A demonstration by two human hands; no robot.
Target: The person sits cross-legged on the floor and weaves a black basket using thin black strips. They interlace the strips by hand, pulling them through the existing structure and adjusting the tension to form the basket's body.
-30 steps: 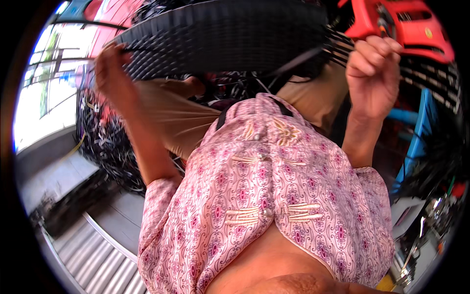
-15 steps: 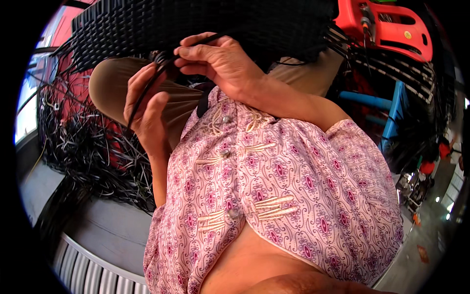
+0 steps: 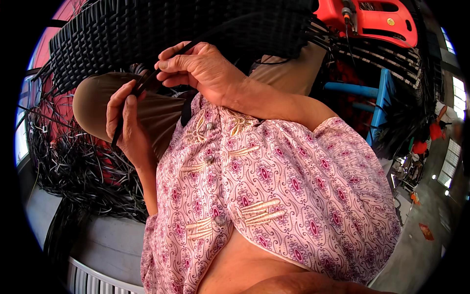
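Note:
A long, thin black weaving strip [image 3: 151, 77] runs slantwise between my two hands, in front of a dark woven wicker panel [image 3: 112, 46]. My left hand [image 3: 128, 120] is closed on the strip's lower part, thumb close to the fingers; a length of it hangs down past the palm. Higher up, my right hand [image 3: 203, 71] pinches the same strip between thumb and fingers. From there the strip passes up and right across the panel, where it is hard to see against the dark weave. Both hands are above my lap, just short of the panel's near edge.
A tangled heap of loose black strips [image 3: 83, 166] lies at the left. At upper right is a red plastic stool [image 3: 387, 24] with a tool lying on it. A blue frame [image 3: 381, 105] stands below it, beside more black strips [image 3: 404, 122].
The whole view has shifted, so the scene sits further left. My left thumb has come in closer to its fingers on the strip. My right hand keeps its pinch.

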